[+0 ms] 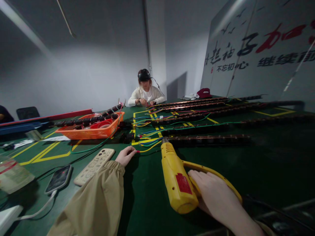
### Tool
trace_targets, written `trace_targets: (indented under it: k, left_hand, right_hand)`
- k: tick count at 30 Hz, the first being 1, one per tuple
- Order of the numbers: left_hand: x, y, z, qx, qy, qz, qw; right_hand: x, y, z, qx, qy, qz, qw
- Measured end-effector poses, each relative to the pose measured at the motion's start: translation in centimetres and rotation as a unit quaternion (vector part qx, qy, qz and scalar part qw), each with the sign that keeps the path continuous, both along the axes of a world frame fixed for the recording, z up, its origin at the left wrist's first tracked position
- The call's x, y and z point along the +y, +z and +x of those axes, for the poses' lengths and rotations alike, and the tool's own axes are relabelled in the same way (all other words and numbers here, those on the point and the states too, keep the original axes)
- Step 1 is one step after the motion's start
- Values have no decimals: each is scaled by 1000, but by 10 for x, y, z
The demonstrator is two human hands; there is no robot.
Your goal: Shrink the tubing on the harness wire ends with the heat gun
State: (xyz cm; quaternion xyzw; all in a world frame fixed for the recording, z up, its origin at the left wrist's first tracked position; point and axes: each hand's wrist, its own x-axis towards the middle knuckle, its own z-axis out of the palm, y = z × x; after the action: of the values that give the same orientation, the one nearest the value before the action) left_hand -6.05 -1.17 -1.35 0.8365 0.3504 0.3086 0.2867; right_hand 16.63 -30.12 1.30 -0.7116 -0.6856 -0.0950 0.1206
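A yellow heat gun (172,177) is gripped by its handle in my right hand (210,190), its metal nozzle pointing away toward the wire ends. My left hand (126,155) pinches the red-tipped end of a yellow wire (150,149), left of the nozzle. That wire runs from the nearest dark wire bundle (209,140), which lies across the green table (147,183). Blue and green wires fan out beside it. More bundles with coloured ends lie in rows behind.
An orange basket (91,132) holding dark parts stands at the left. Nearer are a patterned phone (94,166), a small device on a white cable (59,178) and a plastic cup (13,175). Across the table sits a person (147,93) with hands at the bundles.
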Motion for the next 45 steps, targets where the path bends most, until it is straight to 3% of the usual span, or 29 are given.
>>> trace_targets:
  k: [14,20,26,35,45]
  left_hand:
    - [5,-1,-1,-27,-11,-25,999]
    - [3,0,0,-67,-9,-24,997]
    - [8,-5,-3,-67,-6,-10,998]
    - [11,-7,-7,-45,-23,5,999]
    - [-1,0,-4,-72,3,-38,997]
  right_hand:
    - [12,-6,-47,73,53,-1,996]
    - [22,4,-71,104,74,-50,991]
    - [32,8,-87,68,96,-55,991]
    - [27,7,-73,83,101,-21,991]
    - [8,10,-30,100,25,9,995]
